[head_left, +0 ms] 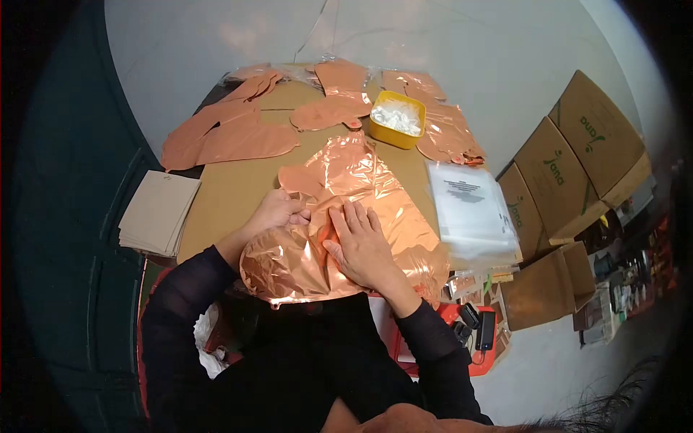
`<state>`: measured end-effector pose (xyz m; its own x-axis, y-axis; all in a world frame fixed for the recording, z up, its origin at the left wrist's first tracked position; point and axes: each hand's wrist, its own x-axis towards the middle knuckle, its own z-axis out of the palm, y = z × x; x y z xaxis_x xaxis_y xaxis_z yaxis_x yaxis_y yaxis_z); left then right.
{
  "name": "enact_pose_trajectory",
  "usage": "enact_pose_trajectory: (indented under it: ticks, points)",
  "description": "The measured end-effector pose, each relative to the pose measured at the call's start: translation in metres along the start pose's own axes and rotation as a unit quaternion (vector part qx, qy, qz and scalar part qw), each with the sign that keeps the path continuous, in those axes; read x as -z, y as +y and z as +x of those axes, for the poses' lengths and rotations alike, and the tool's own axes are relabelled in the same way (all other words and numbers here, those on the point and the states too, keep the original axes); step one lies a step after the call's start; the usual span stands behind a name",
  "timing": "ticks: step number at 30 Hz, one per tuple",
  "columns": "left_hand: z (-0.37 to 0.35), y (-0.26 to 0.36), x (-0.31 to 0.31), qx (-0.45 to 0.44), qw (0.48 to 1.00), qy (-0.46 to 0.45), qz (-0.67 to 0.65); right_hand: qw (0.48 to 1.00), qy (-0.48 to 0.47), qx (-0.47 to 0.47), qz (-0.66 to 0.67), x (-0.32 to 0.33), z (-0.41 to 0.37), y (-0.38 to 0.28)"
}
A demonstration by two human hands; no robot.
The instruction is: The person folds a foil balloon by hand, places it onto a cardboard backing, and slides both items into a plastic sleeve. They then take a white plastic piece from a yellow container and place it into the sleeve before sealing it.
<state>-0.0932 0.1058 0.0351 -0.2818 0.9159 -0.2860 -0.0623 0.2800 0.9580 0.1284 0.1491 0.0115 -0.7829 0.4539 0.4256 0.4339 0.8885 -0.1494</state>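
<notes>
A crinkled, copper-coloured foil balloon [404, 209], lying flat and deflated, covers the near part of the table and hangs over its front edge. My left hand [278, 211] is closed at the balloon's left side, with a fold of the foil in its curled fingers. On the middle of the same balloon my right hand [361, 245] lies flat, palm down, its fingers stretched out. Part of the left fingertips is hidden by the foil.
More flat copper foil balloons [224, 137] lie across the back. A yellow tub [395, 137] holds white, crumpled-looking pieces. Clear plastic sleeves [473, 206] lie on the right, pale card sheets [159, 209] on the left. Cardboard boxes [556, 169] stand beyond the right edge.
</notes>
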Motion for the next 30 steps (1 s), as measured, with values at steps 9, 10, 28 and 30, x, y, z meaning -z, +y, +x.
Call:
enact_pose_trajectory:
  ticks: [9, 10, 28, 30]
  points:
    - [-0.056, 0.026, 0.031, -0.189, 0.972, 0.133, 0.029, 1.0, -0.01, -0.001, -0.024, 0.003, 0.0, -0.006]
    - [-0.067, 0.019, 0.037, -0.258, 0.946, 0.194, 0.04, 1.0, -0.01, 0.001, -0.026, 0.005, 0.0, -0.006]
    - [-0.169, -0.134, -0.01, -0.049, 0.889, 0.127, -0.437, 0.999, 0.001, 0.037, -0.04, 0.003, -0.003, -0.004]
    - [-0.166, -0.129, -0.016, -0.075, 0.895, 0.138, -0.417, 0.998, -0.004, 0.036, -0.052, 0.002, -0.003, -0.003]
